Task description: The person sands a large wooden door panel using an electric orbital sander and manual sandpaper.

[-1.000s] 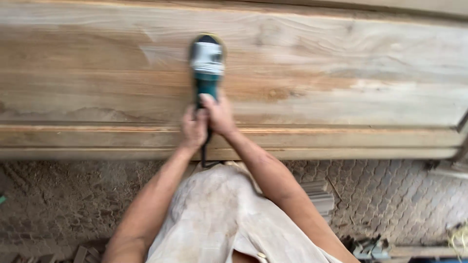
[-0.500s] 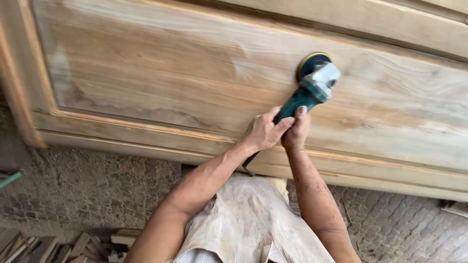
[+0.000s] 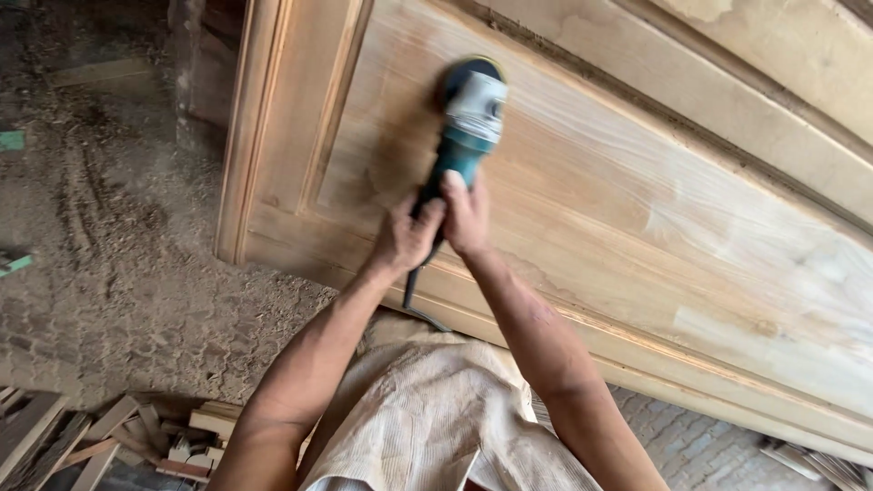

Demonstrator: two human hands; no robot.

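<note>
Dusty floor (image 3: 118, 245) with wood scraps (image 3: 109, 436) under a big wooden door (image 3: 637, 209). My left hand (image 3: 406, 238) and right hand (image 3: 466, 216) are both wrapped tight around the sander (image 3: 462, 127) handle, side by side, its pad flat against the door's panel near its left end.

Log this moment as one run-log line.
left hand: grips teal angle sander handle | right hand: grips same handle | sander disc: pressed on pale wooden door panel | ground: sawdust, wood offcuts

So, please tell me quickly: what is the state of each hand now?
Left hand: closed around the handle of the green sander.
Right hand: closed on the same handle, beside the left.
</note>
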